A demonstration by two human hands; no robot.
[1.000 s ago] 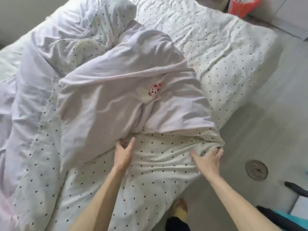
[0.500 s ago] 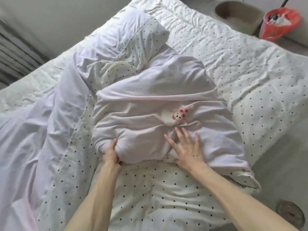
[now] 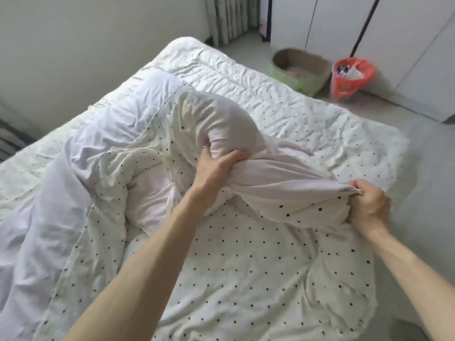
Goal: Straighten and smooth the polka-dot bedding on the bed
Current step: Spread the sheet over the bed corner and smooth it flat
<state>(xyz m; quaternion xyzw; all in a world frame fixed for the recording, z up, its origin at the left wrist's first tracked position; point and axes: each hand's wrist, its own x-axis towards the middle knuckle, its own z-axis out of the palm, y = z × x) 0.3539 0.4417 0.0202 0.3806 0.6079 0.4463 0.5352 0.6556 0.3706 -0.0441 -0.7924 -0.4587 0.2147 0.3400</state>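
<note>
A white duvet with black polka dots [image 3: 246,262] lies rumpled across the bed, its plain pale lilac underside [image 3: 49,217] turned up on the left. A bunched fold of it is raised off the mattress in the middle. My left hand [image 3: 214,173] is clenched around that fold, a ring on one finger. My right hand [image 3: 366,205] pinches the fold's corner at the right edge of the bed. Under the duvet, the dotted fitted sheet [image 3: 295,114] covers the far half of the mattress, wrinkled.
A wall runs along the bed's left side. On the floor beyond the far corner stand a green-rimmed brown tray [image 3: 301,70] and an orange basket [image 3: 349,77] with a dark pole rising from it. White cupboard doors [image 3: 394,33] line the back right. Grey floor lies to the right.
Both hands left the flat lilac bundle: the left has grabbed and lifted a fold, the right has shifted right to pinch its corner. The view has tilted up, showing more of the room.
</note>
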